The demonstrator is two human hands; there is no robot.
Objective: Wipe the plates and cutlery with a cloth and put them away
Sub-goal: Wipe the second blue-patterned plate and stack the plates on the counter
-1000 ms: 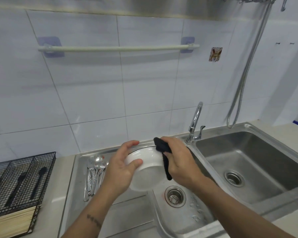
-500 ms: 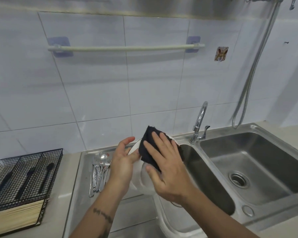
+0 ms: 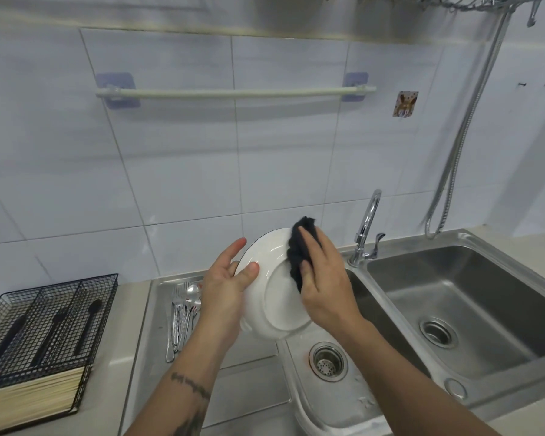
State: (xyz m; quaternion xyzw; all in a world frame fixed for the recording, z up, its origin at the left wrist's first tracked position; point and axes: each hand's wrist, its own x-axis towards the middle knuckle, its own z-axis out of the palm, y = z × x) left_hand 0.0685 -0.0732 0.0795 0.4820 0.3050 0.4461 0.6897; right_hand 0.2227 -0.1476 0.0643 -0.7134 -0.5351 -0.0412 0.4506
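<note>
A white plate with a thin dark rim is held tilted above the left sink basin, its underside towards me. My left hand grips its left edge, thumb on the near side and fingers behind. My right hand holds a bunched dark cloth against the plate's upper right, fingers laid over it and thumb on it. Several pieces of steel cutlery lie on the drainboard, just left of my left wrist.
A black wire organiser with dark utensils and a block of pale sticks stands on the counter at left. The faucet rises behind the two basins; the right basin is beside the plate. A towel rail and shower hose are on the wall.
The plate has turned from bowl-down to tilted upright. My right hand has slid the cloth up to the plate's upper right rim. The view has shifted slightly.
</note>
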